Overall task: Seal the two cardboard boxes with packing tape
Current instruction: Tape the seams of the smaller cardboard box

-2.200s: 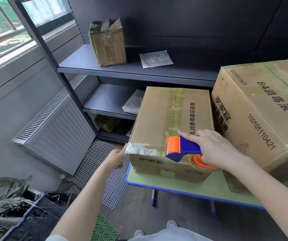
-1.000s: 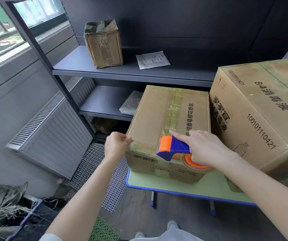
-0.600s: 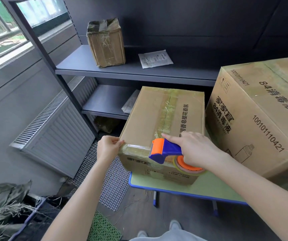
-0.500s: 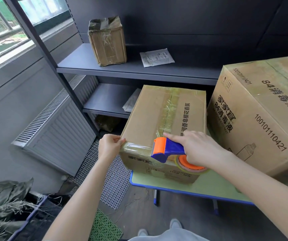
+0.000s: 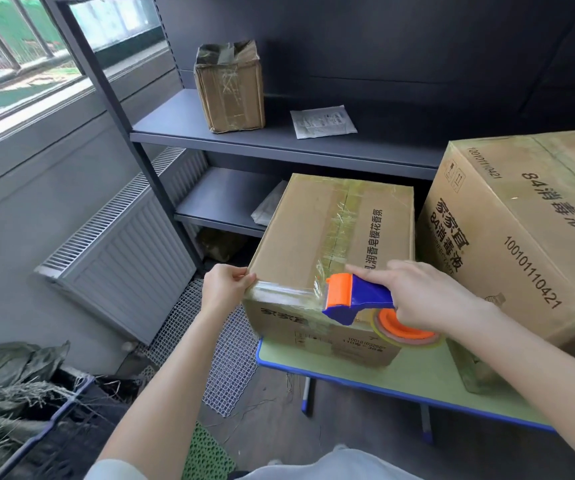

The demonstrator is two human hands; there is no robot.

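A smaller cardboard box [image 5: 307, 230] sits on the green table [image 5: 414, 372], with clear tape along its top seam and near top edge. My right hand [image 5: 417, 296] grips a blue and orange tape dispenser [image 5: 359, 299], its orange end pressed against the box's near top edge. My left hand [image 5: 225, 285] pinches the box's near left corner, over the end of the tape strip. A larger cardboard box [image 5: 528, 237] with printed numbers stands right beside it on the table.
A dark metal shelf unit [image 5: 279, 140] stands behind the table, holding a small taped box [image 5: 230, 88] and a white packet [image 5: 322, 121]. A radiator [image 5: 123, 258] lines the left wall. A wire mesh mat [image 5: 223, 355] and a bin of dry plants [image 5: 12, 403] lie on the floor.
My left hand rose from below the box's corner onto the corner and closed on it. The dispenser stayed at the near top edge of the smaller box.
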